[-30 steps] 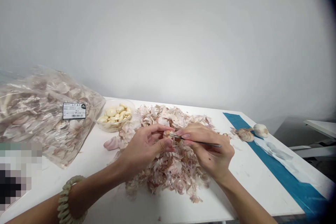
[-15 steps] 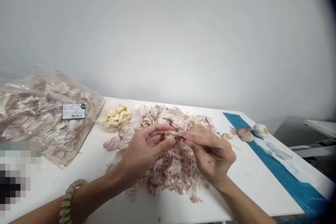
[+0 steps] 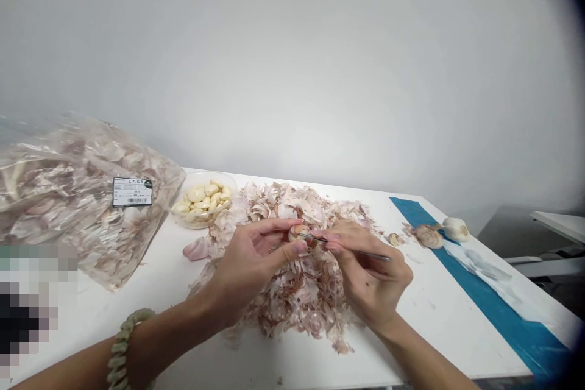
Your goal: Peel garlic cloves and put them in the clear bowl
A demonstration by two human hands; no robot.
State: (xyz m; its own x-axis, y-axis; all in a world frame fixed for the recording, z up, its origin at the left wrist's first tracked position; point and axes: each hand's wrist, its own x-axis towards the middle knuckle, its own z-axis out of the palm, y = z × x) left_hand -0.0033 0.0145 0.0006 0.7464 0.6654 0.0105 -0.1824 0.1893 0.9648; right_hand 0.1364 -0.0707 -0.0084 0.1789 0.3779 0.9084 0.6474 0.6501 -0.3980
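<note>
My left hand [image 3: 256, 250] pinches a small unpeeled garlic clove [image 3: 300, 233] between thumb and fingertips, above a heap of papery garlic skins [image 3: 297, 311]. My right hand [image 3: 368, 274] grips a thin metal pick [image 3: 359, 250], and its tip rests against the clove's skin. The two hands nearly meet around the clove. A beaded bracelet [image 3: 121, 347] circles my left wrist.
On the white table [image 3: 439, 323], a glass bowl [image 3: 228, 195] holds peeled cloves. A large plastic bag [image 3: 77, 195] of garlic skins lies at the left. Whole garlic bulbs [image 3: 456, 229] sit on a blue strip [image 3: 493, 298] at the right.
Both hands have shifted slightly right with the clove and pick. The pick's tip stays at the clove, and the left wrist sits a little higher in view.
</note>
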